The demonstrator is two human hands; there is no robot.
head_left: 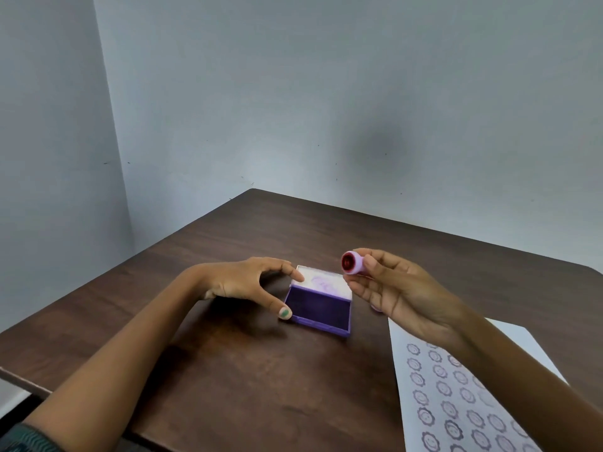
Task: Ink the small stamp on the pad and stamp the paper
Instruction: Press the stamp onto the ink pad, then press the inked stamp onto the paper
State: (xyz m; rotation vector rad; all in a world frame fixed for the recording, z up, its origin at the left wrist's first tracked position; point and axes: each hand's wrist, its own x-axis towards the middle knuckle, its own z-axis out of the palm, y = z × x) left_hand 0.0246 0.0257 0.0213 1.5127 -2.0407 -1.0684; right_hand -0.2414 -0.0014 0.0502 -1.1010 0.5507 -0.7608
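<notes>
My right hand (396,293) holds the small stamp (353,263), a lilac cylinder with a red face turned to the left, in the air just right of the ink pad. The ink pad (318,308) is an open purple case with a dark violet pad and a clear lid laid back behind it. My left hand (249,283) brackets the case's left side, thumb at the near corner and a fingertip on the lid's far corner. The white paper (456,396) lies at the right, covered with several purple round smiley prints, and my right forearm hides part of it.
The dark brown wooden table (228,353) stands in a corner of grey walls. Its far edge runs behind the ink pad and its left edge drops off at the lower left. A small lilac object shows under my right palm, mostly hidden.
</notes>
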